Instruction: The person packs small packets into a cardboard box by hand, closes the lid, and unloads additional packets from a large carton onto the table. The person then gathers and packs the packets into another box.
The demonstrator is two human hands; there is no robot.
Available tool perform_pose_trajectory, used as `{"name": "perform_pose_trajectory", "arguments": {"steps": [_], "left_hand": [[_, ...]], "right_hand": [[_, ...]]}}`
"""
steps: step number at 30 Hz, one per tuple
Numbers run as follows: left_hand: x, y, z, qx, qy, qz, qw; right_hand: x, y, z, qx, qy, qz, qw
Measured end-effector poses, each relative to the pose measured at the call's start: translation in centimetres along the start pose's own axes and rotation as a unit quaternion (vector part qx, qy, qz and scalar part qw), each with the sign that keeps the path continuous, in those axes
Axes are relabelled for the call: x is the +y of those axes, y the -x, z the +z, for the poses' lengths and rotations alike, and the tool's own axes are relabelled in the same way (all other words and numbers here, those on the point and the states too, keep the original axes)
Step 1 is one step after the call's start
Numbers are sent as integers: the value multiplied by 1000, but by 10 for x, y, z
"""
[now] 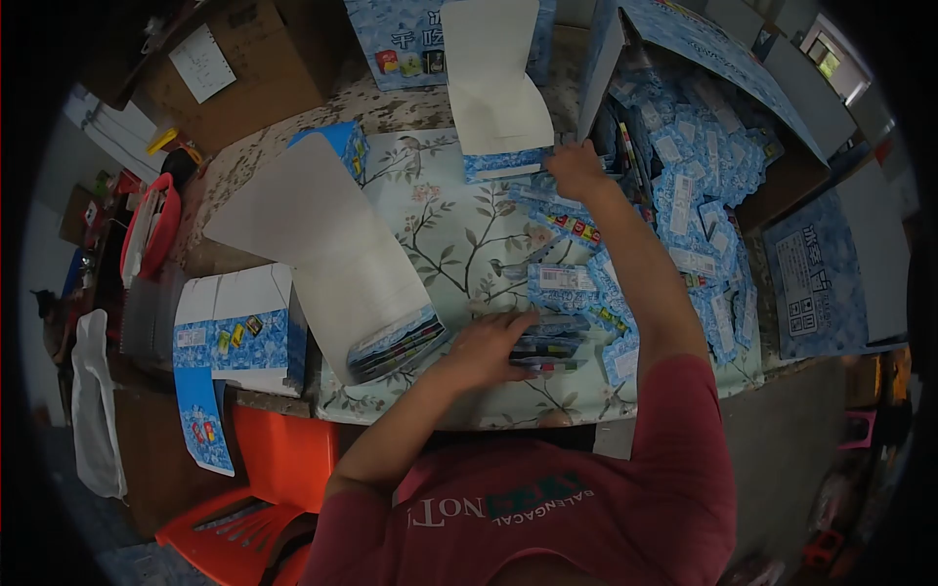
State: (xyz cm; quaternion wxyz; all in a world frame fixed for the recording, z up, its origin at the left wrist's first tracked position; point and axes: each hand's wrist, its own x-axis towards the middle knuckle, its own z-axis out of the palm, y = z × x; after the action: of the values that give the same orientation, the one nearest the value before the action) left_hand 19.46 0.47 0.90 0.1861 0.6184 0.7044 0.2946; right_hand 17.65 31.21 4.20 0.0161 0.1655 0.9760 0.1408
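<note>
My left hand [486, 350] curls round the near end of a stack of flat blue packets [549, 349] standing on edge on the tablecloth. Farther back, my right hand [576, 170] has its fingers bent at the right corner of a small blue carton [506, 164] with its white lid raised. What lies under those fingertips is partly hidden. Left of my left hand is another open carton [396, 347], with a row of packets inside. Loose blue packets [567, 277] are strewn between my hands and to the right.
A large tipped box [782, 181] spills a heap of packets [679, 186] across the right side. Closed cartons [239, 322] stand at the left edge, above an orange chair [278, 454]. A blue printed box [401, 49] and a brown cardboard box [234, 73] stand at the back.
</note>
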Motion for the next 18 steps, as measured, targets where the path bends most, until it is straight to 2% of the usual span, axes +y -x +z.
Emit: {"name": "perform_pose_trajectory", "arguments": {"steps": [1, 3, 4, 5, 6, 7, 8, 9, 10, 11, 12, 14, 15, 17, 18], "left_hand": [[-1, -4, -2, -59, -7, -16, 998], [-4, -10, -4, -94, -9, -32, 995], [-3, -9, -2, -132, -13, -50, 990], [-1, -4, -1, -135, -7, -48, 990], [3, 3, 0, -146, -17, -34, 988], [5, 11, 3, -161, -26, -20, 986], [3, 19, 9, -169, -19, -19, 985], [0, 28, 15, -125, -6, 31, 992], [-1, 34, 21, -77, 7, 79, 994], [1, 38, 23, -81, 12, 76, 994], [3, 42, 23, -51, 13, 60, 997], [4, 44, 22, -22, 13, 42, 999], [5, 45, 24, 3, 26, 34, 999], [7, 46, 27, 29, 42, 30, 998], [7, 45, 29, 61, 32, 41, 997]], "right_hand": [[-2, 7, -7, 33, -31, -8, 999], [-6, 27, -25, 61, -58, -15, 996], [-12, 43, -33, 89, -324, 42, 941], [-19, 59, -36, 112, -564, 98, 813], [-29, 77, -34, 107, -561, 103, 814], [-41, 98, -31, 68, -714, 125, 686], [-55, 119, -28, 30, -837, 143, 527], [-73, 140, -16, 27, -838, 153, 524], [-91, 158, 3, 38, -858, 166, 485], [-103, 170, 17, 47, -877, 177, 445], [-104, 182, 24, 44, -878, 180, 441], [-91, 207, 37, 12, -907, 195, 372], [-90, 219, 40, 10, -907, 198, 370], [-84, 240, 43, 29, -887, 313, 337], [-80, 250, 41, 31, -886, 315, 339]]}}
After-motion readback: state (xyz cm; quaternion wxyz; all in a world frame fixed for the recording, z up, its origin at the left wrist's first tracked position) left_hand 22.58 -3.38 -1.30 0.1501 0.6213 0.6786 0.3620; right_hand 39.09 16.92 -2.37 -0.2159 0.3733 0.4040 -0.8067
